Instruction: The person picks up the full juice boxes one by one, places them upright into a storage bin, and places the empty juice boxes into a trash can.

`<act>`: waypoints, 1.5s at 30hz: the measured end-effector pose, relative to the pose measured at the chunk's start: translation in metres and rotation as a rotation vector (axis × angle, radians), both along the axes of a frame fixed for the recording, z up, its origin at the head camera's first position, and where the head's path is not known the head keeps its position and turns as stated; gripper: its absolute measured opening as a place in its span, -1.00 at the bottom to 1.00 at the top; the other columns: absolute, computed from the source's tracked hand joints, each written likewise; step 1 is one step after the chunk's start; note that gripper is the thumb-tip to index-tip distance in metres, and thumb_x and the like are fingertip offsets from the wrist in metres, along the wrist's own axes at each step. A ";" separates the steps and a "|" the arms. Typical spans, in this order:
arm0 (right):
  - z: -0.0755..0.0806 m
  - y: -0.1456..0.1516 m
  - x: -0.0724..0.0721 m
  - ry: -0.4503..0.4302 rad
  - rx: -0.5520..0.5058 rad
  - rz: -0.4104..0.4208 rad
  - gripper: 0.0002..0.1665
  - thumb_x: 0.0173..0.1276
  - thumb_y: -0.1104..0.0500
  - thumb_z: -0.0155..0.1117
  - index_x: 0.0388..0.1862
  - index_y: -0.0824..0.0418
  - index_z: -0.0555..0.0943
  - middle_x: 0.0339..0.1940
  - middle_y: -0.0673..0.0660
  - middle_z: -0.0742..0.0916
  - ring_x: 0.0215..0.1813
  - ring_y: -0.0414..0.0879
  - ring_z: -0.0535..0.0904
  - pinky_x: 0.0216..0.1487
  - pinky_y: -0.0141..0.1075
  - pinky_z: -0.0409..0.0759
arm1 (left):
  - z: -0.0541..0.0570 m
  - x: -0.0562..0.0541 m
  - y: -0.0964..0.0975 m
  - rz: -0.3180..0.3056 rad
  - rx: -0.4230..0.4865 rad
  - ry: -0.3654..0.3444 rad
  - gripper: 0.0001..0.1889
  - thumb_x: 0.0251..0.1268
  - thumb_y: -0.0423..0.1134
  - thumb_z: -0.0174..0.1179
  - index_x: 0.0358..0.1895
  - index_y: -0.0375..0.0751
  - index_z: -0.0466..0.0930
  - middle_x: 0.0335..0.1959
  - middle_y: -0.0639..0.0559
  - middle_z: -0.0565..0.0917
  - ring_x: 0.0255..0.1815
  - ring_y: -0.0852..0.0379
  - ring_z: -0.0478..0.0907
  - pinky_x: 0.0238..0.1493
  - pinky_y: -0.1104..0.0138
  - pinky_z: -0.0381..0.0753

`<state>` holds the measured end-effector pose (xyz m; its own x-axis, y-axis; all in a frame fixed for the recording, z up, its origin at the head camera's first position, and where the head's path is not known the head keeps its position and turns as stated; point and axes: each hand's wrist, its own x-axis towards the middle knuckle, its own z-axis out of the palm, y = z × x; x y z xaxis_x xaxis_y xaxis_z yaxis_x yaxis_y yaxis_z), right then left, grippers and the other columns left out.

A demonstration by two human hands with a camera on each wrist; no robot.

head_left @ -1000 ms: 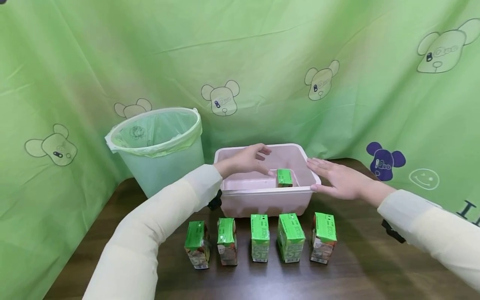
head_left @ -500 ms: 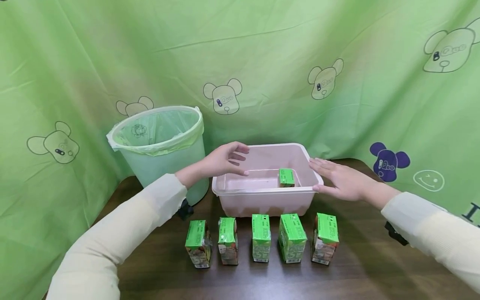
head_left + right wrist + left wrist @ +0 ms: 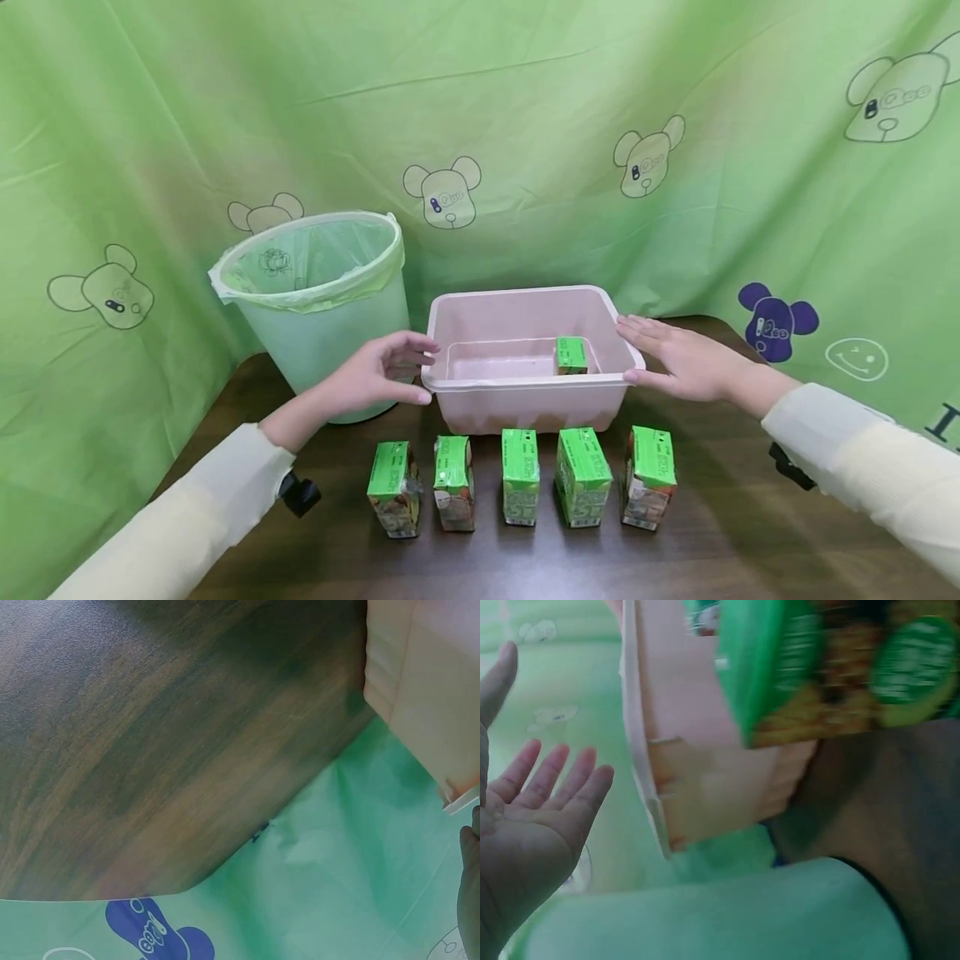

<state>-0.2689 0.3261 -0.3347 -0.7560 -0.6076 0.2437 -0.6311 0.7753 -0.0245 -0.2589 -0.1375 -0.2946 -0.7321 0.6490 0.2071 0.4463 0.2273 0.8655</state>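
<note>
A pink plastic tub (image 3: 528, 408) stands on the table, with one green-topped drink carton (image 3: 572, 355) inside toward its right end. My left hand (image 3: 372, 372) is at the tub's left side, fingers parted and relaxed, fingertips by the rim, nothing held. In the left wrist view that hand (image 3: 536, 840) shows an open palm. My right hand (image 3: 686, 360) rests with straight fingers along the tub's right rim; the right wrist view catches only its edge. In front of the tub, several similar cartons (image 3: 521, 477) stand in a row.
A pale green trash bin (image 3: 337, 350) with a plastic liner stands behind my left hand, left of the tub. A green patterned cloth (image 3: 540, 100) hangs behind the dark wood table (image 3: 720, 533), whose rounded far corner shows at right.
My left hand has moved left, from above the tub's inside near the carton to outside its left rim. My right hand stays on the right rim. The cartons have not moved.
</note>
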 end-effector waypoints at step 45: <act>0.000 -0.002 0.002 -0.017 -0.023 -0.020 -0.13 0.39 -0.10 0.23 0.47 0.37 0.21 0.50 0.29 0.27 0.47 0.26 0.15 0.37 0.16 0.19 | -0.114 0.050 -0.055 -0.187 0.194 -0.217 -0.11 -0.07 -0.44 0.50 0.35 -0.49 0.17 0.21 -0.56 0.35 0.03 0.06 0.55 -0.01 0.23 0.62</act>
<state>-0.2669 0.3244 -0.3348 -0.7720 -0.5867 0.2445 -0.6148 0.7869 -0.0529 -0.2094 -0.1920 -0.4085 -0.6447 0.7399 0.1918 0.2653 -0.0187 0.9640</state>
